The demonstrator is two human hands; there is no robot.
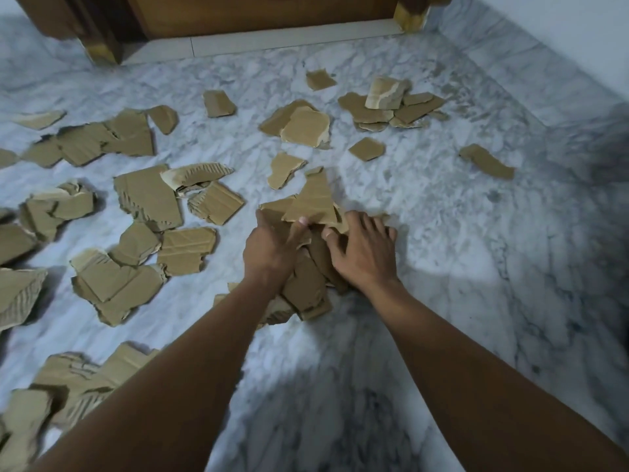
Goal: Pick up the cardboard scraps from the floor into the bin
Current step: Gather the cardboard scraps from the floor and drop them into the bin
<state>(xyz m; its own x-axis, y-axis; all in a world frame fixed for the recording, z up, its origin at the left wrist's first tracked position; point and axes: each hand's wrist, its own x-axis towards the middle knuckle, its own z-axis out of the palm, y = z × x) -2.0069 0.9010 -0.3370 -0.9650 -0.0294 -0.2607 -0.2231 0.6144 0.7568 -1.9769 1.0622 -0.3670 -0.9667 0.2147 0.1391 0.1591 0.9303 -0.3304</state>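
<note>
head view: my one look, forward and down at the floor (442, 233).
left hand (272, 247): curled round the left side of the pile (306, 284), thumb pressed on the triangle (315, 202); fingers narrow, holding scraps.
right hand (360, 253): fingers spread wide, lying flat on the pile's right side, thumb tip toward the left thumb; pressing, I judge, not yet gripping.
pile: between my hands, touching both; its long axis runs 12 to 6, the near end toward my forearms.
triangle: on top at the far end, apex at 12.
nearer hand: both equal on the pile; for loose scraps at 9 and 10 the left is nearer, for the strip (486, 161) at 2 the right.
far heap (388, 107): at 1, well apart from my fingers.
bin: not in view; I cannot tell which way it lies.
coming move, my judgement: squeeze the two hands together across the short axis and lift the pile whole.
progress: most scraps on the floor yet; early.
</note>
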